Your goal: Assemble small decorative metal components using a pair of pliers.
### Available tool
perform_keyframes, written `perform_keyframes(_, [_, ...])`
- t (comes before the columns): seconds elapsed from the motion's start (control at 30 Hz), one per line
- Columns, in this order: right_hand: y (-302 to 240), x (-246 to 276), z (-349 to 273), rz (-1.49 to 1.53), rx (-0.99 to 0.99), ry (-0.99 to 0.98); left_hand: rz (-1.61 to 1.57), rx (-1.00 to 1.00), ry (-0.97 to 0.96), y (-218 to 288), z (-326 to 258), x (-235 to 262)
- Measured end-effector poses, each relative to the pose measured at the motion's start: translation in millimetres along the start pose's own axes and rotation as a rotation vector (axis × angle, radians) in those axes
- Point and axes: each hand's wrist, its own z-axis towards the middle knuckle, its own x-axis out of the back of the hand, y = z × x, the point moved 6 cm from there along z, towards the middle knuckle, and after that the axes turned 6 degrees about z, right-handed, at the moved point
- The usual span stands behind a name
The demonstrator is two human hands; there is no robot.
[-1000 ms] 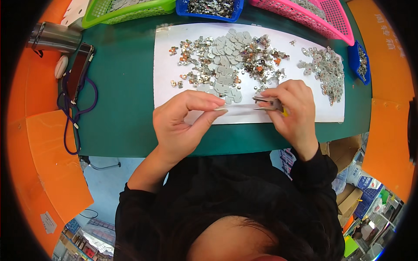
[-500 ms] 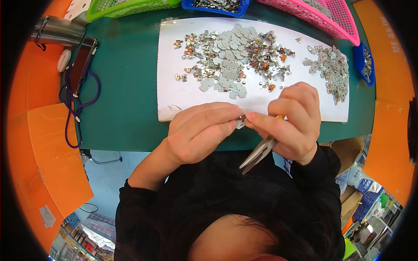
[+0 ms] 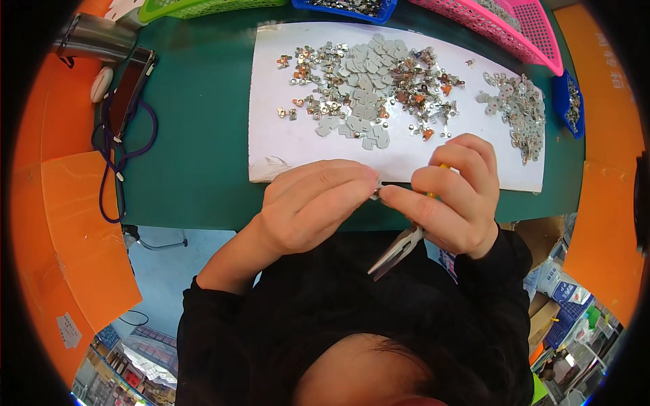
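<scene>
Between the fingertips of my left hand [image 3: 315, 199] is a small metal piece [image 3: 376, 192], mostly hidden by the fingers. My right hand [image 3: 457, 193] has its fingers curled round a pair of pliers [image 3: 398, 253] with yellow handles, whose jaws point down toward my body. My right index fingertip touches the metal piece. Beyond my hands, a white board [image 3: 284, 152] carries a heap of flat grey plates [image 3: 369, 74], small silver and copper-coloured metal parts [image 3: 420, 88], and another pile of small silver parts [image 3: 518, 111] at its right side.
A green basket [image 3: 203, 9], a blue tray [image 3: 349, 12] and a pink basket [image 3: 504, 34] line the far edge. A smaller blue tray [image 3: 569, 105] stands at the right. On the left lie a phone [image 3: 132, 88] with a purple cord and a steel cup [image 3: 98, 37].
My right fingers have shifted slightly on the pliers, and more of the yellow handle shows. The small piece has turned a little at my left fingertips.
</scene>
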Motion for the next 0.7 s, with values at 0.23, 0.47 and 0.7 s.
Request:
perform_keyframes(0.23, [11.7, -7.0, -3.5, 0.334, -0.146, 0.057, -0.009, 0.019, 0.025, -2.3, -2.0, 1.5])
perform_keyframes(0.47, [16.1, -8.2, -4.2, 0.295, -0.173, 0.050, -0.111, 0.126, 0.016, -5.3, -5.2, -4.0])
perform_keyframes(0.7, [30.1, -8.6, -7.4, 0.286, -0.306, 0.042, 0.040, 0.053, -0.062, -4.4, -7.1, -4.7])
